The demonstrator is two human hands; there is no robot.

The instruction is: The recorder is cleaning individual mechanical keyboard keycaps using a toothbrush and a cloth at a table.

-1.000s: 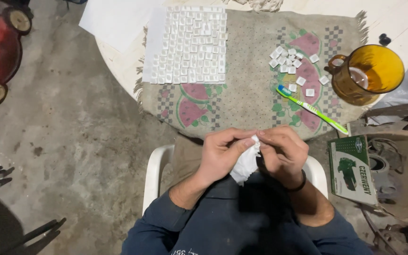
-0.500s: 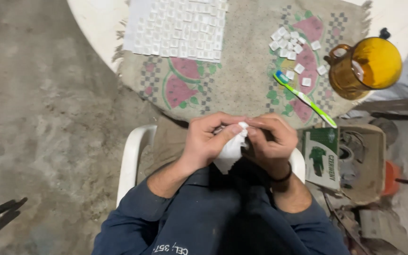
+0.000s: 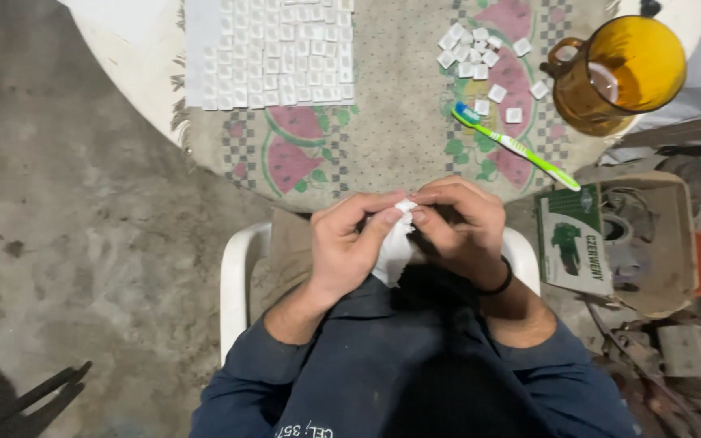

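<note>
My left hand (image 3: 350, 243) and my right hand (image 3: 464, 227) are pressed together over my lap, just below the table edge. Both pinch a small white cloth (image 3: 393, 247) that hangs down between the thumbs. Something small may be wrapped in its top fold, but it is hidden by my fingertips. On the table above lies a grid of white square tiles (image 3: 281, 53) laid in rows on a white sheet. A loose pile of the same white tiles (image 3: 480, 53) sits to the right of it.
A green toothbrush (image 3: 521, 150) lies on the watermelon-patterned mat (image 3: 399, 138). An amber glass jug (image 3: 618, 73) stands at the table's right. An open cardboard box (image 3: 618, 243) sits on the floor at right. I sit on a white plastic chair (image 3: 237, 276).
The view has shifted slightly; my hands stay together on the cloth, with the fingers rubbing and regripping its top fold.
</note>
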